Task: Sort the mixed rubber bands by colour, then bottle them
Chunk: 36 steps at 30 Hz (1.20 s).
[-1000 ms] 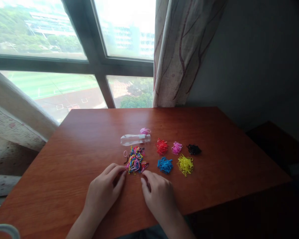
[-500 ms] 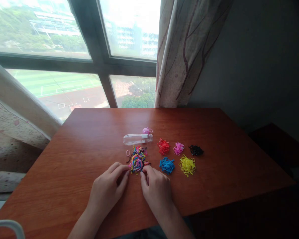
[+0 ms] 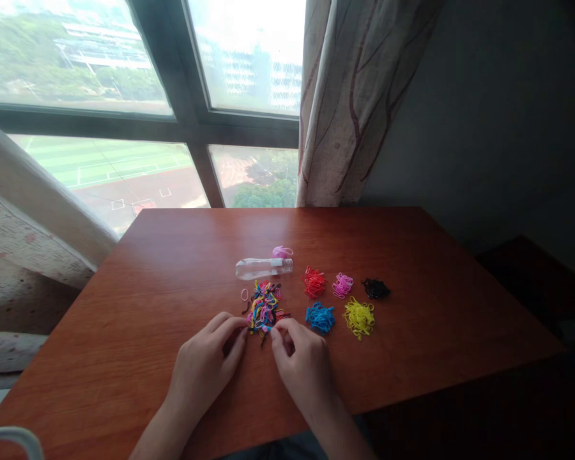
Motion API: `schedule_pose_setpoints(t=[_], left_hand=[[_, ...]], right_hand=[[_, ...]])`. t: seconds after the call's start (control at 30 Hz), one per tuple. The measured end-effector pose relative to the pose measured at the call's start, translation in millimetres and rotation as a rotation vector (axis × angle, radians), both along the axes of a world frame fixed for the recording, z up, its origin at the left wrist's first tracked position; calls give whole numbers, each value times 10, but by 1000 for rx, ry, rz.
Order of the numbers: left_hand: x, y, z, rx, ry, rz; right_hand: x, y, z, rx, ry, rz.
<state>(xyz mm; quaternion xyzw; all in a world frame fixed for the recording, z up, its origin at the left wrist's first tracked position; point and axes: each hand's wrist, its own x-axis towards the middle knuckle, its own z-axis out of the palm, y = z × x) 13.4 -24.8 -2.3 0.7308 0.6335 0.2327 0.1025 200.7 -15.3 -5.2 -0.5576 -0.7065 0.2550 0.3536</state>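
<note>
Rubber-band pile point(image 3: 264, 305) is lying just ahead; right hand point(image 3: 301, 370) fingers are pinching its near edge, left hand point(image 3: 206, 370) fingers are resting released.

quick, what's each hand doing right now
Left hand: open, fingertips at the mixed band pile.
Right hand: pinching at its edge; grip cannot be told.

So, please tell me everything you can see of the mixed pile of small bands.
The mixed pile is a loose, tangled heap of tiny loops, rubber by their look: yellow, blue, pink, red and black. It lies on the wooden table, just nearer than the clear bottle and left of the blue pile. The left hand rests at its near left edge; the right hand has its fingertips at its near edge.
</note>
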Motion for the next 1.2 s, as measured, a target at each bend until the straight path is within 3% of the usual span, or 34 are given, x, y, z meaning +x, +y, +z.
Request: schedule_pose_setpoints(t=[0.43,0.63,0.87,1.2], left_hand=[[-7,8,-9,-8,12,-16],[1,10,-14,0,43,-1],[9,11,11,29,46,1],[24,15,52,41,36,10]], right_hand=[[88,-123,34,78,52,-14],[431,-173,-46,97,51,-114],[809,-32,-84,143,-18,-254],[821,2,-102,127,-38,-262]])
